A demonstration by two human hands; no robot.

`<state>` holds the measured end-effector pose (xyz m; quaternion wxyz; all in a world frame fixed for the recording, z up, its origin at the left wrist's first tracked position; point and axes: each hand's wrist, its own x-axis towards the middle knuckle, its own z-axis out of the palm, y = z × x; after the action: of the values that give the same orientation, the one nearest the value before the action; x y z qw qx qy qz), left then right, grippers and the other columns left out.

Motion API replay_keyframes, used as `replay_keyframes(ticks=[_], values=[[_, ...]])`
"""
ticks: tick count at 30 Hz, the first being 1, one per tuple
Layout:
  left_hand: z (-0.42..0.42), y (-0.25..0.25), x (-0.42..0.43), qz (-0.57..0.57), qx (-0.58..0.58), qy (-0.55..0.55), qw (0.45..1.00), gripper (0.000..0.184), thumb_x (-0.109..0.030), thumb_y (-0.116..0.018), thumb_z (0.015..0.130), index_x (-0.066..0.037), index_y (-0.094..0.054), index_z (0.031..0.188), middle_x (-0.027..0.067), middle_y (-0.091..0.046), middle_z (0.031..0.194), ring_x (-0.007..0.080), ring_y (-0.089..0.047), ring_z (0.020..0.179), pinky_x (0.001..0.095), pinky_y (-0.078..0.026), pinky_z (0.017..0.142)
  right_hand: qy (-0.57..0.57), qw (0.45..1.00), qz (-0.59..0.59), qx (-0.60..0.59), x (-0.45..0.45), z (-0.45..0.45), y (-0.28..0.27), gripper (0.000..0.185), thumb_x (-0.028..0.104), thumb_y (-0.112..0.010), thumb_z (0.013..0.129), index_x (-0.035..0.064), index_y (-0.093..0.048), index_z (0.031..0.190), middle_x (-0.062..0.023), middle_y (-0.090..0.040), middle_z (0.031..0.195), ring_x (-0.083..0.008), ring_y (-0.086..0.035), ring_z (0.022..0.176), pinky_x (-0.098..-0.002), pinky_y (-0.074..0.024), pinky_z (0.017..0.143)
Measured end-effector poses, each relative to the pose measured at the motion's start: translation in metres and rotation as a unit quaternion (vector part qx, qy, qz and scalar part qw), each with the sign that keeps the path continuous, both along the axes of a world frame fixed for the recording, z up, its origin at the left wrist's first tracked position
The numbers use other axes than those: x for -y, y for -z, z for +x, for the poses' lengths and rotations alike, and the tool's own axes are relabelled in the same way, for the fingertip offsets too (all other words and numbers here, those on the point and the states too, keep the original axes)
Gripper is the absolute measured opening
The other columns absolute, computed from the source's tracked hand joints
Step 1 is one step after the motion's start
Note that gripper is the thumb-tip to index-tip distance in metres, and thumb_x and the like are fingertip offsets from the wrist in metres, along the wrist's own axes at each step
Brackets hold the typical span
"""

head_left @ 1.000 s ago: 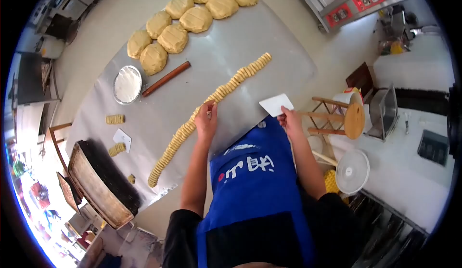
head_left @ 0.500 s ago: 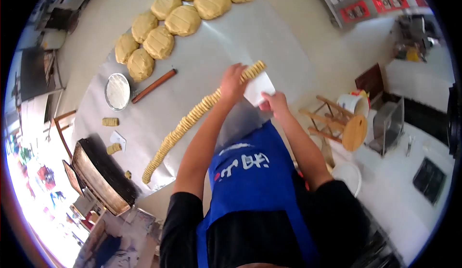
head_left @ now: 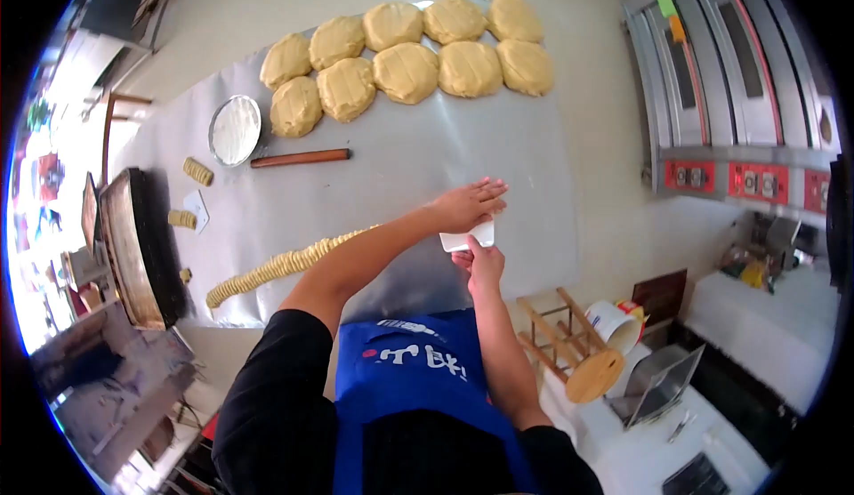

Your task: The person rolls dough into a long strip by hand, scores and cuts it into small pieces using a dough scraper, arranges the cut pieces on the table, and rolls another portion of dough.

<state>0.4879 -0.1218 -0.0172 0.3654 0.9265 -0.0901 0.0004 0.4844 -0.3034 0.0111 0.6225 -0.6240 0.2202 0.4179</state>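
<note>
Below the scraper — blue apron, white characters

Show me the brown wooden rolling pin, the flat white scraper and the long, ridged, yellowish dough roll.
Brown wooden rolling pin (head_left: 301,159): head view, middle of its shaft.
Flat white scraper (head_left: 455,242): head view, its uncovered left part.
Long, ridged, yellowish dough roll (head_left: 283,266): head view, visible middle.

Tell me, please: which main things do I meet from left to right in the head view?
Tray, bowl of white powder, rolling pin, white scraper in the right hand, wooden stool, metal appliance with red panels.
</note>
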Motion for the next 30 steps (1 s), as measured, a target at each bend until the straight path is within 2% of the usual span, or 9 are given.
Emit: replay_keyframes(ticks=[3,7,11,17,20,22,23,25,30], values=[[0.004,0.016,0.008,-0.147,-0.004,-0.04,0.988,0.047,-0.021,-0.06,0.105,-0.006,-0.055,0.149,0.0175,-0.049,0.159,0.0319,-0.031,0.159,0.0491,-0.015,0.134,-0.048,0.992,-0.023,0.117,-0.006,0.015,-0.038,0.023,0.017,-0.071,0.101,-0.0047,-0.065,0.107,-0.0138,-0.072,0.082,-0.0204,-0.071,0.059,-0.034,-0.0618,0.05],[-0.015,-0.042,0.015,-0.416,-0.066,-0.205,0.883,0.044,-0.023,-0.056,0.109,-0.005,-0.053,0.15,0.0193,-0.063,0.14,0.034,-0.059,0.133,0.0419,-0.045,0.115,-0.164,0.928,-0.138,0.304,-0.035,0.032,-0.077,0.022,0.018,-0.066,0.098,-0.0037,-0.068,0.098,-0.0111,-0.07,0.076,-0.0174,-0.064,0.05,-0.0329,-0.0545,0.041],[-0.034,-0.05,0.008,-0.534,0.011,-0.296,0.792,0.047,-0.032,-0.053,0.113,-0.005,-0.052,0.151,0.0136,-0.067,0.13,0.0233,-0.064,0.119,0.0371,-0.052,0.104,-0.308,0.803,-0.215,0.462,-0.092,0.023,-0.123,0.027,0.018,-0.063,0.095,-0.0041,-0.067,0.082,-0.0108,-0.065,0.063,-0.0204,-0.059,0.045,-0.0378,-0.0486,0.039],[-0.103,-0.078,-0.032,-0.793,0.04,-0.38,0.475,0.041,-0.031,-0.054,0.113,-0.008,-0.057,0.147,0.0025,-0.067,0.126,0.0114,-0.063,0.114,0.0298,-0.053,0.098,-0.445,0.501,-0.197,0.715,-0.183,-0.042,-0.157,0.033,0.023,-0.065,0.095,-0.0025,-0.063,0.074,-0.0123,-0.065,0.062,-0.0282,-0.062,0.048,-0.0474,-0.0476,0.047],[-0.15,-0.053,-0.055,-0.876,0.13,-0.327,0.329,0.04,-0.031,-0.057,0.112,-0.009,-0.058,0.145,0.0059,-0.068,0.132,0.017,-0.066,0.12,0.035,-0.055,0.103,-0.475,0.523,-0.204,0.678,-0.214,-0.089,-0.183,0.03,0.024,-0.064,0.094,-0.0018,-0.067,0.078,-0.0188,-0.066,0.065,-0.0385,-0.063,0.057,-0.049,-0.0512,0.059],[-0.197,-0.048,-0.074,-0.927,0.2,-0.24,0.205,0.043,-0.03,-0.057,0.111,-0.005,-0.056,0.146,0.0109,-0.065,0.14,0.0242,-0.064,0.128,0.0407,-0.053,0.11,-0.381,0.675,-0.082,0.626,-0.22,-0.111,-0.19,0.025,0.018,-0.064,0.096,-0.004,-0.069,0.084,-0.0135,-0.068,0.066,-0.0285,-0.065,0.056,-0.0412,-0.0513,0.058],[-0.223,-0.046,-0.087,-0.94,0.238,-0.185,0.157,0.046,-0.029,-0.056,0.111,-0.001,-0.054,0.148,0.0138,-0.063,0.145,0.0281,-0.062,0.134,0.0434,-0.05,0.116,-0.386,0.671,-0.082,0.628,-0.219,-0.118,-0.192,0.025,0.018,-0.064,0.096,-0.004,-0.069,0.084,-0.0135,-0.068,0.066,-0.0285,-0.065,0.056,-0.0412,-0.0513,0.058],[-0.295,-0.059,-0.115,-0.893,0.33,-0.228,0.205,0.049,-0.025,-0.054,0.111,0.003,-0.049,0.151,0.0205,-0.053,0.155,0.0366,-0.051,0.146,0.0496,-0.044,0.123,-0.349,0.78,0.041,0.517,-0.215,-0.131,-0.196,0.023,0.014,-0.065,0.097,-0.0074,-0.07,0.09,-0.0065,-0.07,0.073,-0.0149,-0.062,0.061,-0.0345,-0.05,0.058],[-0.49,-0.057,-0.176,-0.81,0.458,-0.323,0.172,0.052,-0.022,-0.055,0.11,0.004,-0.043,0.153,0.0267,-0.047,0.158,0.0433,-0.046,0.148,0.056,-0.042,0.124,-0.412,0.794,0.032,0.445,-0.186,-0.158,-0.175,0.021,0.012,-0.067,0.097,-0.0058,-0.066,0.087,-0.0032,-0.068,0.082,-0.0083,-0.057,0.074,-0.0285,-0.0465,0.066]])
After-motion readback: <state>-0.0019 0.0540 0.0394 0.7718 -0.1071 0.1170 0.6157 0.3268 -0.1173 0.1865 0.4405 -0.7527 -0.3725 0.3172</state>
